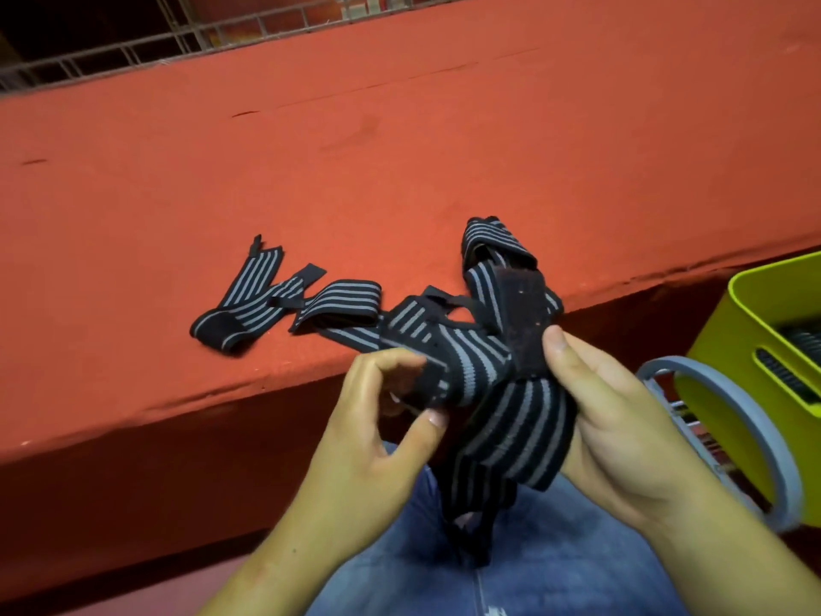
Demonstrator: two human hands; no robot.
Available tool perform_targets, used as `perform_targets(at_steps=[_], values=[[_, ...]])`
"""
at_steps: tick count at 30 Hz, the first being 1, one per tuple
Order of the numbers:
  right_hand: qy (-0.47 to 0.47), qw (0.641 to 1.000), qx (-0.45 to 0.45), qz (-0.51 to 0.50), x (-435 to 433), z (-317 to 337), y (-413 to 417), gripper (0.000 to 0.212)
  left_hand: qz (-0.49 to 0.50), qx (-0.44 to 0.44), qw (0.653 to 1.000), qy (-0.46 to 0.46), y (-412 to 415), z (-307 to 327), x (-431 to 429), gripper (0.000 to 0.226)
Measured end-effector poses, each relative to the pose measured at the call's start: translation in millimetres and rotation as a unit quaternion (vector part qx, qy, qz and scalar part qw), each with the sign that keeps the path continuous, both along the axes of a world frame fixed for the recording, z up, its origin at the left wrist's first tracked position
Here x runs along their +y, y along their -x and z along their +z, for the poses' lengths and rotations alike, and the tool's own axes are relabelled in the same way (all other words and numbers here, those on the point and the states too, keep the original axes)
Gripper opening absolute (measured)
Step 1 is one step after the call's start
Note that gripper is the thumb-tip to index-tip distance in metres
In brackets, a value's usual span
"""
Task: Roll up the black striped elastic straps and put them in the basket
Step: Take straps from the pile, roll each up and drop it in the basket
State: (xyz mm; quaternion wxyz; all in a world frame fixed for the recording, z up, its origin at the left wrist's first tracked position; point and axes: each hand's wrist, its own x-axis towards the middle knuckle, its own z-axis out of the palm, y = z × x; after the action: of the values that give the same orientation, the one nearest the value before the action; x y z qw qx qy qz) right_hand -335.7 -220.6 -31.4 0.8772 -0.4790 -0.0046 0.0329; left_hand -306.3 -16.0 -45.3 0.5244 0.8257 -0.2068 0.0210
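Observation:
I hold one black strap with grey stripes (497,393) above my lap. My left hand (377,429) pinches its folded end between thumb and fingers. My right hand (622,429) grips the other side, thumb pressed on a dark fuzzy fastening patch (524,322); loose loops hang down between my hands. More straps lie on the red ledge (400,148): a flat one (249,300) at the left, another (342,304) beside it, and a crumpled one (493,246) behind my hands. The lime-green basket (728,357) at the right holds a striped roll (804,340).
The basket sits on a wire rack with a grey rounded rim (755,437) at my right. A metal railing (133,51) runs along the far side of the ledge. My blue jeans (533,571) fill the bottom of the view.

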Motion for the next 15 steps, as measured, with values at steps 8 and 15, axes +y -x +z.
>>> perform_targets(at_steps=[8,15], values=[[0.080,0.993,-0.035,0.086,21,-16,46,0.043,-0.056,0.080,0.993,0.071,50,24,12,0.022],[0.130,0.990,-0.013,0.049,17,-20,66,0.035,0.040,0.076,0.991,0.100,68,30,25,0.015]])
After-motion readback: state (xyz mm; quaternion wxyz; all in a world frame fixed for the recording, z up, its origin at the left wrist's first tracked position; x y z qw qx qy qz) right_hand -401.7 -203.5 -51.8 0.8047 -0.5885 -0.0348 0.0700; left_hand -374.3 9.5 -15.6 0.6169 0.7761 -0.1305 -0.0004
